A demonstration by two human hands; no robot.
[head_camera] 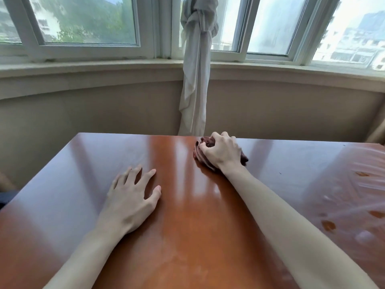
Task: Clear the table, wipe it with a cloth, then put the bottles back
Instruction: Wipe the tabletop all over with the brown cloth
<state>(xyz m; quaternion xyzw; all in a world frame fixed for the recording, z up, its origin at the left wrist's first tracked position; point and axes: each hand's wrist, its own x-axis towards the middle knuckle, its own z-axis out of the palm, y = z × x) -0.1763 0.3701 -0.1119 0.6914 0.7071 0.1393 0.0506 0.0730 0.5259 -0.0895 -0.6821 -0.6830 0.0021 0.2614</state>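
Right-hand grip point(220, 151) is curled tight round a bunched dark red cloth point(198, 152), pressing it onto the glossy wooden worktop point(187, 226) close to the far edge, just in front of the knotted pale curtain point(195, 80) that hangs from the window. The left hand point(131, 197) lies flat on the wood nearer the person, fingers spread and straight, holding nothing, apparently bracing the body. No bottles show anywhere in view, so the clearing step looks done and the wiping seems to be under way. Off to the right the surface carries smeared wet streaks and several small orange-brown spots point(328, 225), well apart from the cloth, which suggests that side has not yet been properly cleaned. The risks from here are modest but real: with the cloth wadded into a ball, only a small patch touches the wood, so a pass could skip over the spots or merely spread them; a stroke carried too far forward could push the cloth off the far edge or drag it into the curtain; and the braced left palm might leave marks on the shiny finish or slip on a damp patch.
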